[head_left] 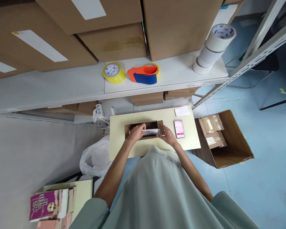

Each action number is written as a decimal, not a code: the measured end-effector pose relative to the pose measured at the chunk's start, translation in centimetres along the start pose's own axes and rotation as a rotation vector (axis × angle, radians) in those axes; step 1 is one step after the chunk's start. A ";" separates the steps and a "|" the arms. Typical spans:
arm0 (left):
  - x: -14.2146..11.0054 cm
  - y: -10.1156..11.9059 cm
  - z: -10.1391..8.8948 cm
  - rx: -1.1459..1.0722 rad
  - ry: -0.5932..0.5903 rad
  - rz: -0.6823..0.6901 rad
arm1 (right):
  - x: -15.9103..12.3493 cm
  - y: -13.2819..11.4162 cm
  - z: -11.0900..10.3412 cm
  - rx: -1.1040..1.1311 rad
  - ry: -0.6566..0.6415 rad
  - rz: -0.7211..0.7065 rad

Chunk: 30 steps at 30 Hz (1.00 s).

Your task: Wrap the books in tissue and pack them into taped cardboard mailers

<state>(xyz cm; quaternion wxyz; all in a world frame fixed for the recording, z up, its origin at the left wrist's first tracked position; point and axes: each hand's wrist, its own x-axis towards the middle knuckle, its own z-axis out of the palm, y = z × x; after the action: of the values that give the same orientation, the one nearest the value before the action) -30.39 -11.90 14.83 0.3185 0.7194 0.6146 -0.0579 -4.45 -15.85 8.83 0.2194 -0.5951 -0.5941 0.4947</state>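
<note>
"On a pale yellow desk (118, 124), what are the person's hands doing?"

"Both bare hands are working at a small open carton (127, 129) near the middle of the desk. A pale packet (151, 131) is spanning the carton's opening from left to right, between the hands; how deep it is sitting, I cannot tell."

"Is each grip open or closed?"

"The left hand (136, 133) is gripping the packet's left end, its fingers curling over it. The right hand (168, 136) is bending its fingers at the packet's right end; whether that grip is closing on it, I cannot tell."

"What else is lying on the desk?"

"To the right of the right hand, a phone (179, 128) is showing a pink, partly blurred screen, and a white slip of paper (182, 111) is lying just beyond it."

"And around the desk?"

"On the blue floor (271, 178) to the right, a large open box (240, 136) is holding small taped parcels (215, 123). Beyond the desk, a pale shelf (71, 86) is carrying cardboard boxes (176, 28), a yellow tape roll (114, 73), an orange and blue tape dispenser (144, 74) and a stack of white tape rolls (209, 47). To the left, a white plastic bag (96, 156) is slumping, and at the lower left a purple book (44, 205) is topping a pile"
</note>
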 end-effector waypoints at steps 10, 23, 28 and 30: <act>-0.3 -1.9 3.3 -0.084 0.065 0.017 | -0.6 -0.1 -0.3 -0.071 0.028 -0.054; -9.0 -5.2 5.9 -0.239 0.741 -0.272 | -3.5 -3.0 1.0 -0.075 0.208 -0.082; -9.2 -4.8 6.2 -0.328 0.724 -0.176 | -3.8 -4.1 2.2 -0.098 0.193 -0.139; -9.1 -4.7 6.1 -0.338 0.716 -0.154 | -3.6 -4.5 2.4 -0.142 0.188 -0.131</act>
<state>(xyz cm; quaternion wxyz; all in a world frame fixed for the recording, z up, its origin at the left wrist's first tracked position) -35.00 -22.64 12.50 0.1926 0.5835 0.7396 0.2746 -7.99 -19.10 12.88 0.2634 -0.6129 -0.6418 0.3781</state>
